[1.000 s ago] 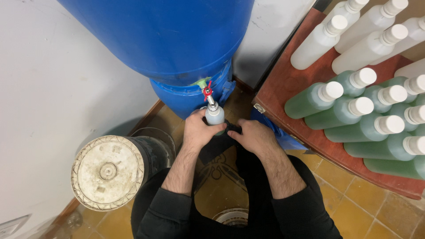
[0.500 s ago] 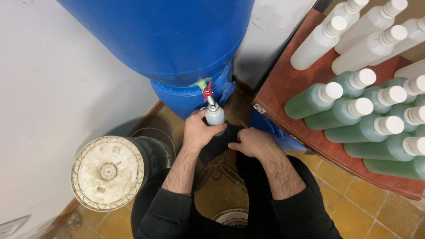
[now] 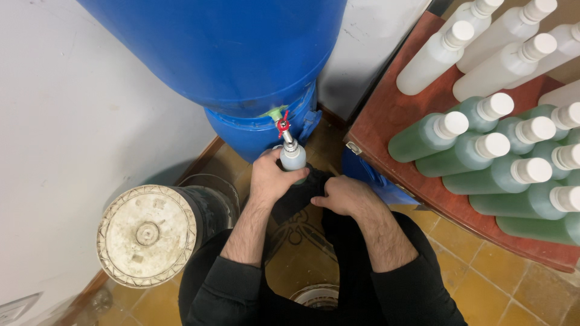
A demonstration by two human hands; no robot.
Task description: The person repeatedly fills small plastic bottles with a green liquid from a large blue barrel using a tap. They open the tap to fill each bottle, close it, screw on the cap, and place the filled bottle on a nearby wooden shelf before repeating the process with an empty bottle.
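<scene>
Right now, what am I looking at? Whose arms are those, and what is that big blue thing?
The picture comes from a camera worn on a person's head, looking down, so the two arms are that person's own. They wear black sleeves and seem to crouch over a yellow tiled floor.

The big blue thing is a barrel. Near its bottom is a small tap with a red handle. The left hand is wrapped around a bottle held right under the tap. The right hand rests beside it on a dark cloth.

On the left stands a black bucket with a dirty white lid. On the right, a reddish wooden table carries many capped bottles: some hold green liquid, others look whitish.
</scene>
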